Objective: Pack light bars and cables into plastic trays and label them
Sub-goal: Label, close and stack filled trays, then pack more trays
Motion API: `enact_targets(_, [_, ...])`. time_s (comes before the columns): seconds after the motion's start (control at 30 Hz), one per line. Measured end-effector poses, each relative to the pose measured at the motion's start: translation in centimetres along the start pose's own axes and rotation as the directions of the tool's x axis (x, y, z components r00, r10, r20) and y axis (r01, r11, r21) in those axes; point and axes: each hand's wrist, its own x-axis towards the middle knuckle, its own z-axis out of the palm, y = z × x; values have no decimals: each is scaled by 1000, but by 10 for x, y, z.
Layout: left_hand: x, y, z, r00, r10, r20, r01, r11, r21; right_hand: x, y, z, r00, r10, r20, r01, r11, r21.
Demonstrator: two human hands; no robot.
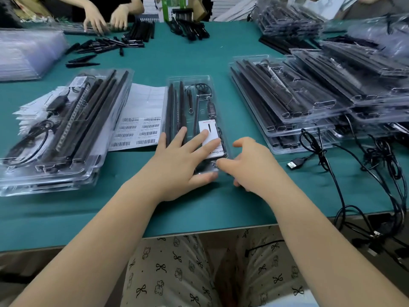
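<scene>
Green counter (199,63). Clear plastic tray (192,107) at centre, packed with light bars and cable. Stacked trays (287,100) right of it; barcode label sheet (138,120) just left. Left hand (179,158) flat, fingers spread, pressing tray. Right hand (250,165) loosely curled at tray's near right corner; grip unclear.

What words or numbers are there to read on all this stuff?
"Grow": sideways on the white card inside the clear tray under the left hand; the rest is covered.
Red print at the card's top: too blurred.
Barcode label sheet: print too small.
Label on the left tray stack: unreadable.
</scene>
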Motion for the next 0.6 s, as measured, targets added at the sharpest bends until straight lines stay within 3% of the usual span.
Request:
enact_targets(0.17, [3,3,1,999,-12,-30,10,999,-47,5,-7,1,968,92,232,-194,860,472])
enact_targets(0.27, [4,1,2,999,-9,-37,8,999,-47,5,-7,-1,963,76,260,-211,813,542])
enact_targets(0.6, [8,5,3,996,-20,-84,11,995,-96,5,-8,6,985,109,137,-174,687,706])
